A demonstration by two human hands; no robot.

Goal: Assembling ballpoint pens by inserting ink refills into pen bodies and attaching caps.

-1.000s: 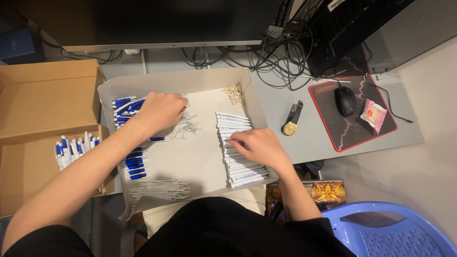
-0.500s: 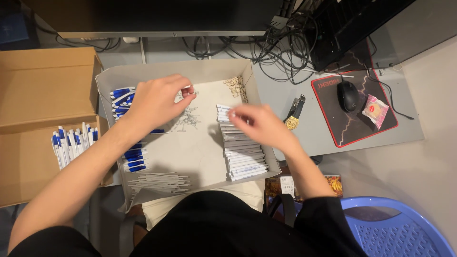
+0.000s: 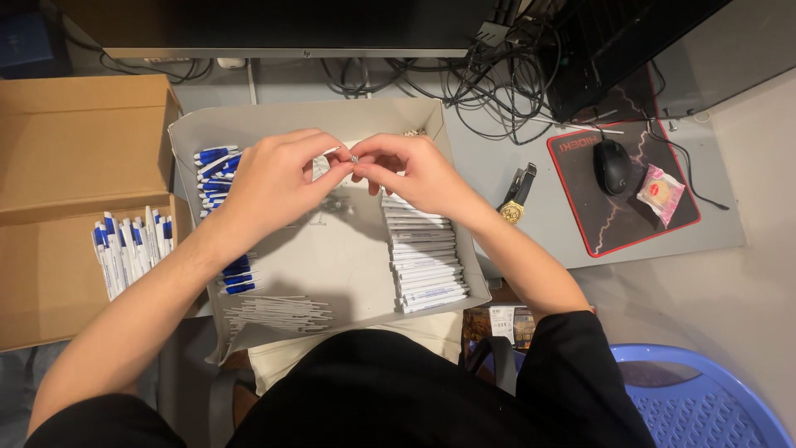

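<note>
left hand (image 3: 278,178): off the blue caps (image 3: 217,170) at 9 o'clock, now raised mid-tray (image 3: 249,124) | right hand (image 3: 410,170): lifted from the white barrels (image 3: 423,265) at 3 o'clock, moved toward 12 | hands: were well apart, now fingertips meet, pinching a small spring (image 3: 354,158) between them

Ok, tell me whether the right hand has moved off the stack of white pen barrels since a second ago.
Yes. The right hand has lifted off the white barrel stack toward the tray's far wall, meeting the left hand.

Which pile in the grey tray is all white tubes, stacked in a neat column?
The stack of white barrels along the tray's right wall; the left-side blue parts lie jumbled.
</note>
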